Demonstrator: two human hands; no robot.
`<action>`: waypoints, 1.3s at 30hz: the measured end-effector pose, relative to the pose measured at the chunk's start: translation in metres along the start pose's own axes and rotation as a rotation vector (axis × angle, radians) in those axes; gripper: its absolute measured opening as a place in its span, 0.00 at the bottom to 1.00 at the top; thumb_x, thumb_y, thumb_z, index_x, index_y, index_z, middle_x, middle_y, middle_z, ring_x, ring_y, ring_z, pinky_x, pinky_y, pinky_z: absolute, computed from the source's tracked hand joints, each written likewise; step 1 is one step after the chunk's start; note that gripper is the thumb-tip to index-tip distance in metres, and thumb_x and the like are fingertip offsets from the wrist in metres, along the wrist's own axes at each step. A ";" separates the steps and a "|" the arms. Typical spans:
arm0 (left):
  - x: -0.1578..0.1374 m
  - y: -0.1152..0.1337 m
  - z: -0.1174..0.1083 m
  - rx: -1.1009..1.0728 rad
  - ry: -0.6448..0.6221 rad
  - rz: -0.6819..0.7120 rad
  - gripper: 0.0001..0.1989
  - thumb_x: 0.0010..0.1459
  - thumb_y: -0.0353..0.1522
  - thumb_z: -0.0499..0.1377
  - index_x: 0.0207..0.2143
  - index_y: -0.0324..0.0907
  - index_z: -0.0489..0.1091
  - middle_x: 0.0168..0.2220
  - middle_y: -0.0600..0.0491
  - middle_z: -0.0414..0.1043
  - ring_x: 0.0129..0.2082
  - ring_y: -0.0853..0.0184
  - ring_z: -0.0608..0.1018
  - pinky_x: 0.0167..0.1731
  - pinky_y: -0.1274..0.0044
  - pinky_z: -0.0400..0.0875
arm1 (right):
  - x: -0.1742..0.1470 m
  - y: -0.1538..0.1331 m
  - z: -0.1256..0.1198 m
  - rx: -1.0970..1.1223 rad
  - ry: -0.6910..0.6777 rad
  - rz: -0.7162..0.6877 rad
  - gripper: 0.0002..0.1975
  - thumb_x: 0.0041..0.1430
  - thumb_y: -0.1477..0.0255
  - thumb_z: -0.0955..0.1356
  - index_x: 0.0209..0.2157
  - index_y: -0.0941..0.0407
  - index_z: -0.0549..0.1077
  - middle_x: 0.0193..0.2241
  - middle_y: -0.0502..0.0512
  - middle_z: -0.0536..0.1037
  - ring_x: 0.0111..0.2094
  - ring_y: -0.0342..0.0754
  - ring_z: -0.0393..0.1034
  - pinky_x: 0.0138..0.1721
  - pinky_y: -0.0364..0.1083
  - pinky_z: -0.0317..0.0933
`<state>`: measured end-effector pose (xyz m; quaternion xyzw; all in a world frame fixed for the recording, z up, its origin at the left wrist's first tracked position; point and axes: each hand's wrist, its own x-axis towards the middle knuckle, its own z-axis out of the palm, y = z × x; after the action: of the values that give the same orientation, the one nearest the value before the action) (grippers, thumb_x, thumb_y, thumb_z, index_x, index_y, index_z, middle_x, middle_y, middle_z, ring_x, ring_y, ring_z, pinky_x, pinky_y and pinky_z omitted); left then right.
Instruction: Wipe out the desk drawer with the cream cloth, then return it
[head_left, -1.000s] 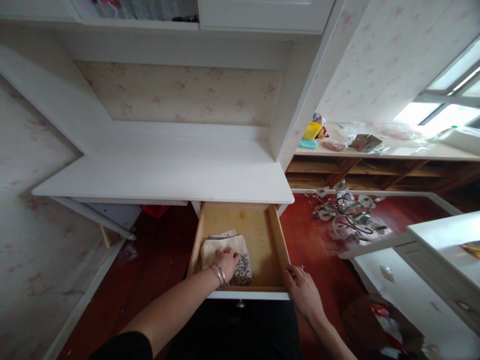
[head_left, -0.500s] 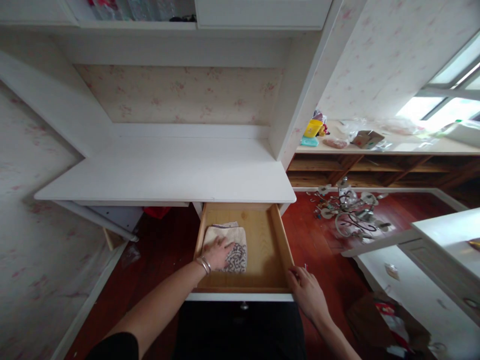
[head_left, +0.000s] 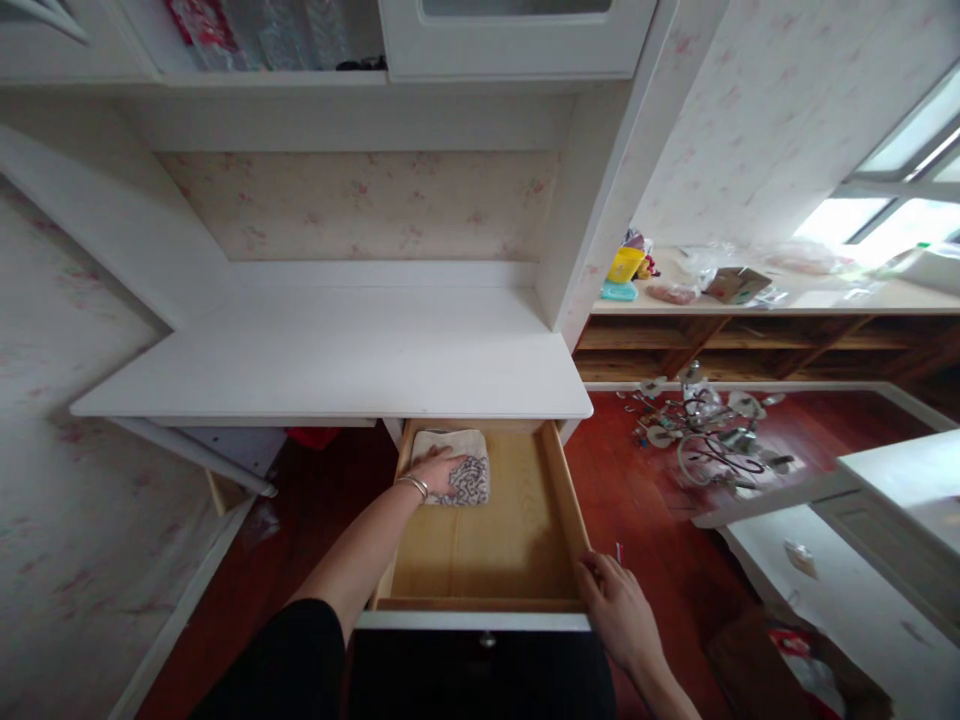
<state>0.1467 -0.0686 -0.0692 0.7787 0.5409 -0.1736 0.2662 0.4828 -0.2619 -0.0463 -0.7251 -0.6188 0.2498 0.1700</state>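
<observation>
Now my spread left hand [head_left: 438, 472] has slid the cloth [head_left: 472, 484], so it lies deep in the drawer [head_left: 480, 565] my right hand [head_left: 616, 604] grips

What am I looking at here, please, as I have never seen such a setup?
There is no machine: these are a person's bare hands, seen from a camera worn on the head, looking forward and down. A wooden drawer stands pulled out from under a white desk. Inside, toward the back left, lies a folded cloth, with the left hand spread on top. The right hand is at the drawer's front right corner; whether it grips is hard to tell.
</observation>
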 end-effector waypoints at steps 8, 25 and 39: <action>0.011 0.011 0.006 -0.030 -0.034 -0.032 0.50 0.47 0.48 0.63 0.68 0.61 0.41 0.72 0.50 0.25 0.67 0.33 0.41 0.52 0.41 0.55 | 0.002 -0.002 0.000 0.008 0.001 0.001 0.17 0.64 0.61 0.59 0.38 0.52 0.77 0.46 0.56 0.77 0.47 0.55 0.68 0.49 0.51 0.59; 0.085 0.125 0.011 -0.010 0.005 0.019 0.47 0.48 0.47 0.62 0.67 0.67 0.41 0.72 0.57 0.25 0.68 0.36 0.38 0.52 0.39 0.53 | 0.010 -0.010 -0.007 0.014 -0.063 0.001 0.16 0.67 0.64 0.58 0.35 0.52 0.75 0.39 0.53 0.76 0.44 0.52 0.67 0.47 0.48 0.56; 0.058 0.136 0.021 -0.034 -0.002 0.051 0.48 0.47 0.47 0.64 0.67 0.65 0.44 0.72 0.56 0.29 0.67 0.35 0.40 0.51 0.38 0.53 | 0.012 -0.009 -0.007 0.022 -0.076 0.003 0.15 0.66 0.65 0.58 0.34 0.51 0.74 0.38 0.53 0.75 0.42 0.51 0.66 0.46 0.48 0.55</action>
<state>0.2942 -0.0752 -0.0876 0.7874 0.5237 -0.1581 0.2843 0.4808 -0.2477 -0.0368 -0.7142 -0.6209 0.2842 0.1537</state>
